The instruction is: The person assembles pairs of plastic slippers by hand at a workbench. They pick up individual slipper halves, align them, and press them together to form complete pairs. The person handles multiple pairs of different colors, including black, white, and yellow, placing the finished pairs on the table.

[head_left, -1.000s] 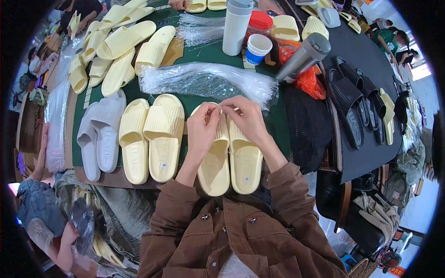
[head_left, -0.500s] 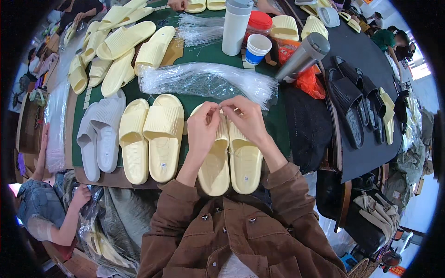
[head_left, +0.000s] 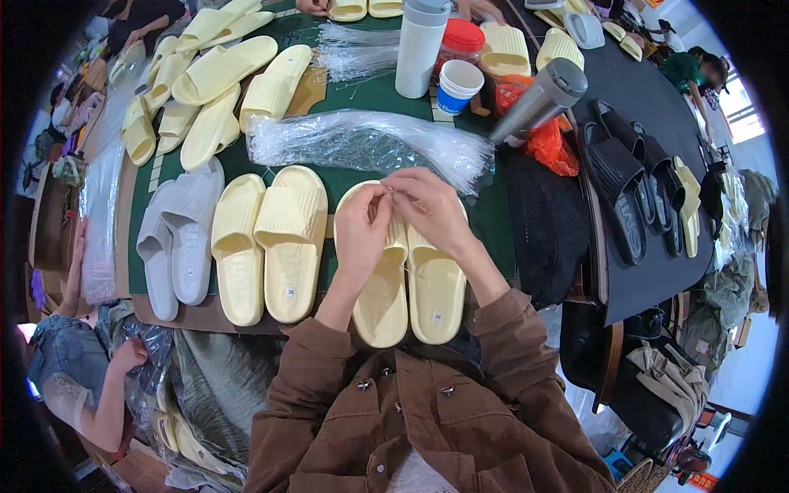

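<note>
L hand (head_left: 360,222), R hand (head_left: 433,212): fingertips pinched tog., contents unclear, over slippers (head_left: 383,311); grn tabletop (head_left: 496,238), blk tbl (head_left: 645,283), co-worker (head_left: 70,355).

The cream slippers (head_left: 437,287) looked like matt, moulded plastic or rubber, ribbed on top; the grey slippers (head_left: 191,255) had a similar dull finish. The clear bag (head_left: 353,141) was thin, glossy, crinkled plastic. The silver-grey flask (head_left: 536,103) looked like smooth, softly shining metal, the red lid (head_left: 463,35) was glossy plastic, and the brown jacket (head_left: 444,419) was matt cloth
</note>
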A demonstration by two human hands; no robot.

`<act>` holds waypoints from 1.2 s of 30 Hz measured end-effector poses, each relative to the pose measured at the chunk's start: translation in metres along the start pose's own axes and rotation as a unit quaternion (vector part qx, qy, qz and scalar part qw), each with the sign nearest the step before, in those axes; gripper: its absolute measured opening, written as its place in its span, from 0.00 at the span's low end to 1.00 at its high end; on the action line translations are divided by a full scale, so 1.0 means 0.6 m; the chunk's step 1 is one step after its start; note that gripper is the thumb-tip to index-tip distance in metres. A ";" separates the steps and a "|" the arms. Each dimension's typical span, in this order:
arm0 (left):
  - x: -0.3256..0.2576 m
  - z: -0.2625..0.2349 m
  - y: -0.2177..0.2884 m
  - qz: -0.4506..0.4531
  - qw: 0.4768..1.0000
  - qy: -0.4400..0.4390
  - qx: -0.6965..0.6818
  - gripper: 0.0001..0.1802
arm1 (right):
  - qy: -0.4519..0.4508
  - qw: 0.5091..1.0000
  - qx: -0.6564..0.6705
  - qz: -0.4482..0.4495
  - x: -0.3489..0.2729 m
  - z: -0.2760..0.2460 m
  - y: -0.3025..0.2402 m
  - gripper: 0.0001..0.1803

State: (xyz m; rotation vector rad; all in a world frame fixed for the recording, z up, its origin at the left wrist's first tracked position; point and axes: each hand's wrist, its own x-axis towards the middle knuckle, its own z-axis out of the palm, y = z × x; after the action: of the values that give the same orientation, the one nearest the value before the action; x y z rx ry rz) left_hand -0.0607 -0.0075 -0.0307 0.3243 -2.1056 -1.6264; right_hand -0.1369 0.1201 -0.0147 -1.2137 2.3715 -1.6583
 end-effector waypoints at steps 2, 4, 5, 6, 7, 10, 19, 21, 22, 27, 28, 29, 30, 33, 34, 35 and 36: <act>-0.001 -0.001 -0.002 -0.016 1.000 -0.004 0.000 0.05 | 0.001 1.000 -0.016 -0.025 0.001 0.000 0.005 0.16; -0.001 0.000 0.003 -0.012 1.000 -0.001 -0.002 0.05 | 0.019 1.000 -0.007 -0.017 0.002 0.002 0.005 0.18; -0.001 0.000 0.006 -0.009 1.000 0.001 -0.003 0.04 | 0.028 1.000 -0.003 -0.013 0.004 0.003 0.004 0.19; -0.001 -0.002 0.009 -0.011 1.000 -0.004 0.003 0.05 | 0.041 0.999 -0.002 -0.004 0.004 0.004 0.001 0.19; -0.001 -0.003 0.012 -0.013 1.000 -0.009 0.010 0.05 | 0.055 0.999 0.000 0.005 0.005 0.004 -0.006 0.19; -0.003 -0.004 0.010 -0.013 1.000 -0.003 0.001 0.06 | 0.048 0.998 -0.009 0.028 0.005 -0.003 -0.011 0.19; -0.005 -0.002 0.000 0.036 0.999 0.000 -0.013 0.05 | 0.029 1.000 0.003 0.005 0.002 0.001 -0.002 0.10; -0.005 -0.001 -0.001 0.034 0.999 0.003 -0.022 0.05 | 0.029 0.999 0.010 0.030 0.003 -0.002 -0.004 0.09; -0.006 0.000 -0.003 0.029 0.999 0.006 -0.032 0.05 | 0.024 0.999 0.007 0.035 0.002 -0.003 0.000 0.09; -0.006 -0.001 0.002 -0.002 1.000 0.019 -0.017 0.05 | 0.038 0.998 0.003 0.043 0.002 -0.004 0.003 0.09; -0.007 0.000 0.004 -0.005 0.999 0.029 -0.032 0.05 | 0.037 0.998 0.003 0.043 0.002 -0.005 0.002 0.10; -0.007 0.001 0.005 -0.007 0.998 0.038 -0.046 0.05 | 0.036 0.998 0.003 0.043 0.003 -0.007 -0.001 0.11; -0.007 0.000 0.002 -0.005 0.999 0.026 -0.046 0.05 | 0.038 0.999 -0.004 0.034 0.004 -0.007 -0.005 0.12; -0.007 -0.005 -0.005 0.007 0.999 0.007 -0.041 0.05 | 0.039 0.999 -0.024 -0.001 0.008 0.002 -0.018 0.15; -0.006 -0.003 -0.001 0.015 0.999 0.008 -0.038 0.05 | 0.040 0.999 -0.033 -0.015 0.008 0.005 -0.014 0.16; -0.006 -0.002 0.001 0.023 0.999 0.008 -0.035 0.05 | 0.040 0.998 -0.041 -0.030 0.008 0.006 -0.009 0.17; -0.006 -0.002 0.001 0.019 0.999 0.006 -0.031 0.05 | 0.026 0.997 -0.053 -0.044 0.007 0.005 -0.003 0.17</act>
State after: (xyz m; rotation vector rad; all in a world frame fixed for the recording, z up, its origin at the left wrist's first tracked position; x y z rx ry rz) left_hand -0.0570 -0.0067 -0.0305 0.2718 -2.0353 -1.6605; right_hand -0.1377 0.1149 -0.0128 -1.3254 2.5026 -1.6250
